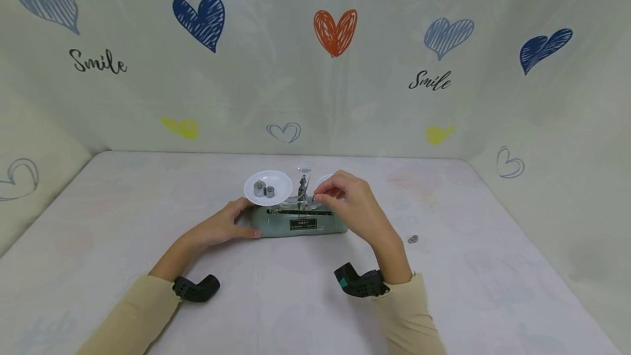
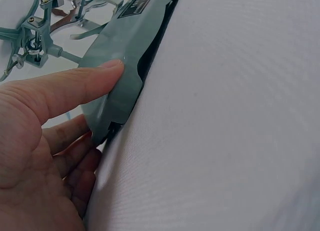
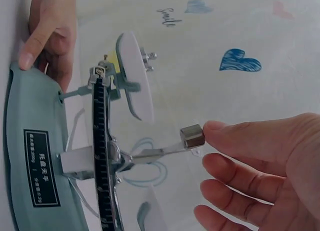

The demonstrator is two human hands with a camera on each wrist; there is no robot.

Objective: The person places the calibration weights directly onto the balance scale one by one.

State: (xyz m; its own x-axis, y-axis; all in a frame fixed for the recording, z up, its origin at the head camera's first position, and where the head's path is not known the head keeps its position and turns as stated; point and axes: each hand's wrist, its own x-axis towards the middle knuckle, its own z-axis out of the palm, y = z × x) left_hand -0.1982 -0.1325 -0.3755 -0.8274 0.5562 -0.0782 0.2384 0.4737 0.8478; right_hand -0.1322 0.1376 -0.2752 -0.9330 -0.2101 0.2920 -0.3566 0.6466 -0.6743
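Observation:
A green pan balance point(image 1: 276, 225) stands on the table, its ruler beam point(image 3: 101, 156) running along the front. My left hand point(image 1: 224, 226) grips the left end of the base, with the thumb on its front and the other fingers round behind, as the left wrist view shows. My right hand point(image 1: 352, 196) is raised over the balance's right half. Between its fingertips it pinches a small metal cylinder weight point(image 3: 192, 136). Two metal weights, a bigger one point(image 1: 259, 188) and a smaller one point(image 1: 269, 192), stand on the white left pan point(image 1: 282, 178). Behind my right hand, the right pan point(image 1: 322, 179) is mostly hidden.
Some small metal pieces point(image 1: 413, 239) lie on the white tablecloth point(image 1: 473, 267) to the right of the balance. A pale curtain point(image 1: 374, 92) printed with hearts hangs behind the table. Each wrist carries a black camera, the right one point(image 1: 362, 281) close in front of the balance.

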